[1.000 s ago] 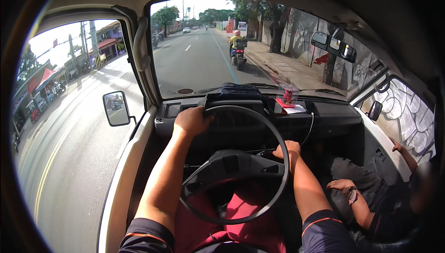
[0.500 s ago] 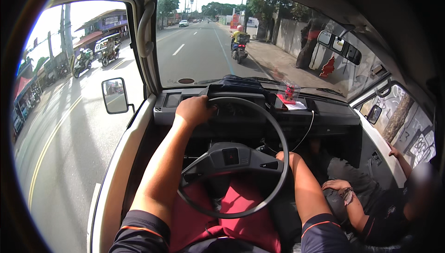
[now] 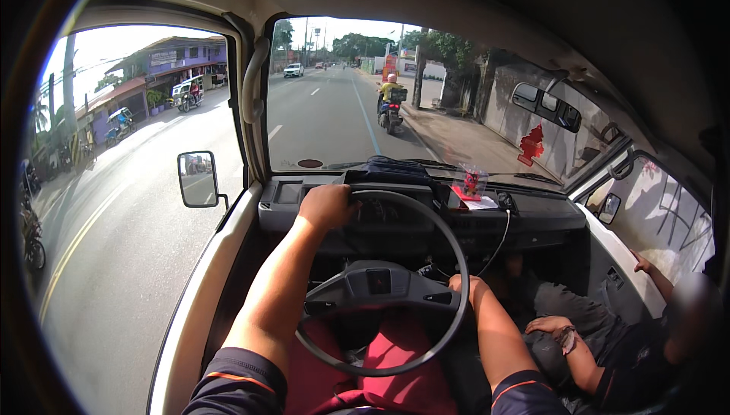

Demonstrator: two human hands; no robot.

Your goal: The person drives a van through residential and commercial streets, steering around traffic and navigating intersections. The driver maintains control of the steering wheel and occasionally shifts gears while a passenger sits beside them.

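My left hand (image 3: 327,206) is closed around the upper left of the black steering wheel (image 3: 452,226), its arm stretched out straight ahead. At the wheel's right side sits my right hand (image 3: 467,287), fingers curled. The rim crosses in front of it, so what these fingers hold is hidden. Beyond the wheel lies the grey dashboard (image 3: 546,213), with a dark folded cloth (image 3: 391,169) on top. Right of that cloth stand a small red figure in a clear case (image 3: 471,184) and a white cable (image 3: 505,236) hanging down.
A motorbike rider (image 3: 391,99) travels ahead near the right roadside, beside a wall (image 3: 525,103). A white car (image 3: 293,69) and a three-wheeler (image 3: 188,94) are in the lanes to the left. A passenger's hand (image 3: 549,327) rests on their leg at my right. A red tree-shaped hanger (image 3: 531,145) dangles below the mirror.
The view has tilted upward, so the cab sits lower in it. Oncoming traffic on the left has shifted as the van moves along. Both my hands keep their places at the wheel.
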